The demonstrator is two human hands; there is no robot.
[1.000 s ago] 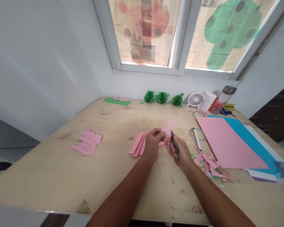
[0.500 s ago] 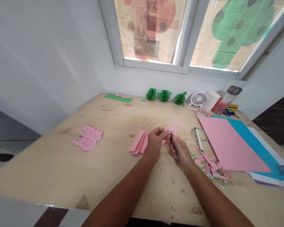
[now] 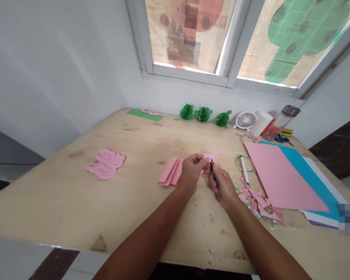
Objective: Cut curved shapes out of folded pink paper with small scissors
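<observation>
Near the middle of the table, my left hand [image 3: 192, 171] pinches a piece of pink paper [image 3: 210, 158] that is partly hidden behind the fingers. My right hand [image 3: 224, 184] is wrapped round a pair of dark scissors [image 3: 215, 179], whose blades meet the paper close to my left fingertips. Folded pink paper [image 3: 170, 171] lies on the table just left of my left hand. Farther left rests a pile of pink curved cutouts [image 3: 107, 164].
Pink and green scraps [image 3: 259, 204] lie right of my right hand, near a white pen [image 3: 244, 171] and coloured sheets [image 3: 282, 177]. Along the wall stand green paper balls [image 3: 203, 114], a small fan [image 3: 245, 120] and a bottle [image 3: 281, 122]. A green sheet [image 3: 146, 115] lies back left.
Both hands stay almost in place with the scissors and paper. More of a curved pink strip shows beyond the fingers. The camera view has shifted slightly.
</observation>
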